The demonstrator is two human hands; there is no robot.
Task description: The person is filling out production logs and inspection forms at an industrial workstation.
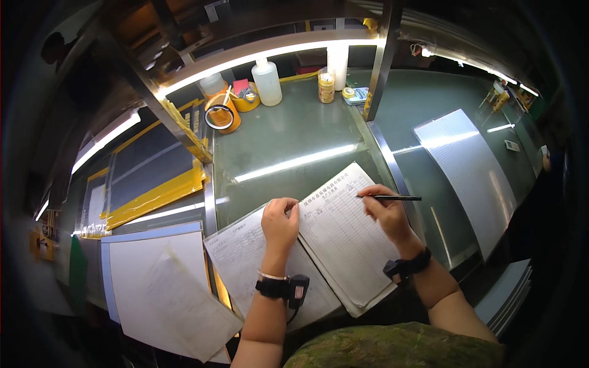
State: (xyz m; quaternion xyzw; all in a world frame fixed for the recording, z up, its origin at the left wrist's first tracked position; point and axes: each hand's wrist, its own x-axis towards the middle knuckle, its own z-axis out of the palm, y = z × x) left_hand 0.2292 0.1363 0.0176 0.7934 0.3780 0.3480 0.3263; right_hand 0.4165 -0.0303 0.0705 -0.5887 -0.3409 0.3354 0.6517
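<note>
A pad of printed form sheets [343,245] lies tilted on the glass-topped table in front of me. My right hand [386,211] is over its upper right part, closed round a black pen [405,197]. The pen lies almost level, its rear end sticking out to the right. At the pad's left edge rests my left hand [280,222], fingers curled in with the thumb against them. Whatever may be inside those fingers is hidden. Under my left forearm is another printed sheet [236,245], partly covered by the pad.
Large white sheets [153,276] lie at the left beside a yellow-taped dark panel [153,165]. Toward the back stand an orange container [224,116], a white bottle [266,83] and tape rolls [326,89]. A metal post [381,67] rises near a translucent ribbed sheet [460,172] on the right.
</note>
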